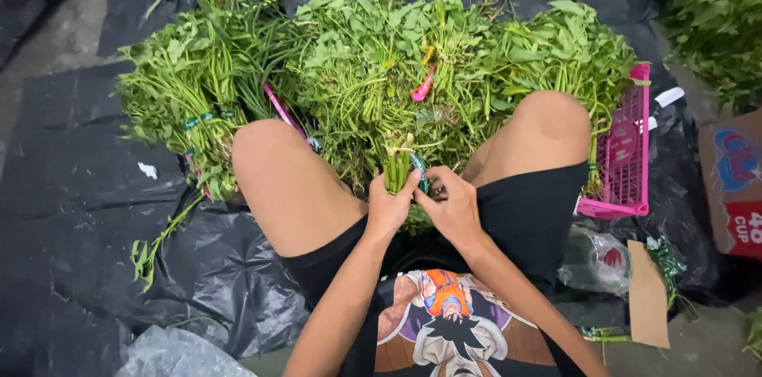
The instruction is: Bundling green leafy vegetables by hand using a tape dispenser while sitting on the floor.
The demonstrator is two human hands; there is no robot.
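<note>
Between my bare knees, my left hand [390,204] grips a small bunch of green stalks [396,167] near its cut ends. My right hand [450,204] sits against it, pinching a green tie band [420,171] at the bunch. A big heap of leafy greens [373,67] lies just beyond my knees, filling a pink plastic basket [627,155] whose wall shows at the right. Some bundles in the heap carry green bands.
Black plastic sheeting [71,202] covers the ground. A cardboard box [734,186] stands at the right edge, with a clear plastic bag [599,262] and a cardboard scrap [647,294] beside my right thigh. More greens [714,12] pile at top right.
</note>
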